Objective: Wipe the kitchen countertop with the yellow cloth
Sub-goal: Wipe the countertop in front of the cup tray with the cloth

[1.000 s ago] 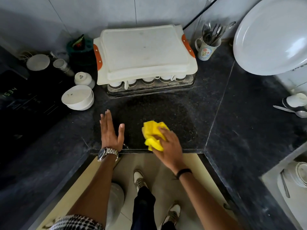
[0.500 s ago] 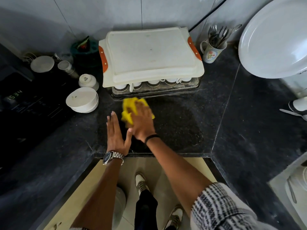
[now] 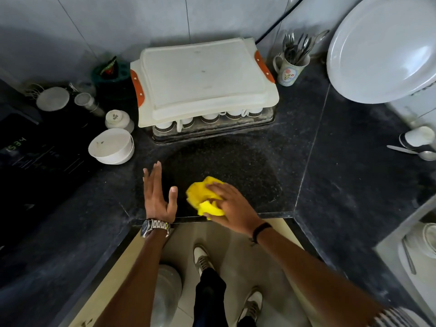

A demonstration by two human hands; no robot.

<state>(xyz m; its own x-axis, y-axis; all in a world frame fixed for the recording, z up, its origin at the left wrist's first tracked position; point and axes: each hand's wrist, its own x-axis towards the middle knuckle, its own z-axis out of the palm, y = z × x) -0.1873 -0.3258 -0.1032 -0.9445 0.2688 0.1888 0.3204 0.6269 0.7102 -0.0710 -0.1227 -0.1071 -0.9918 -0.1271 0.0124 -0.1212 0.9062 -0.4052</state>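
Note:
The crumpled yellow cloth (image 3: pixel 200 198) lies on the dark speckled countertop (image 3: pixel 236 161) close to its front edge. My right hand (image 3: pixel 232 207) presses down on the cloth, fingers spread over it, covering its right part. My left hand (image 3: pixel 159 197) rests flat on the counter just left of the cloth, fingers straight and together, thumb apart, holding nothing. A damp darker patch of counter spreads behind the cloth.
Behind stands a tray of cups under a white cutting board (image 3: pixel 203 79). White bowls (image 3: pixel 111 146) and a dark cooktop (image 3: pixel 35 149) are at left. A mug of cutlery (image 3: pixel 291 67), a big white plate (image 3: pixel 382 48) and a spoon (image 3: pixel 415 153) are at right.
My right hand has pulled the cloth back from near the cup tray to the counter's front edge, slightly to the right. My left hand has stayed flat in place.

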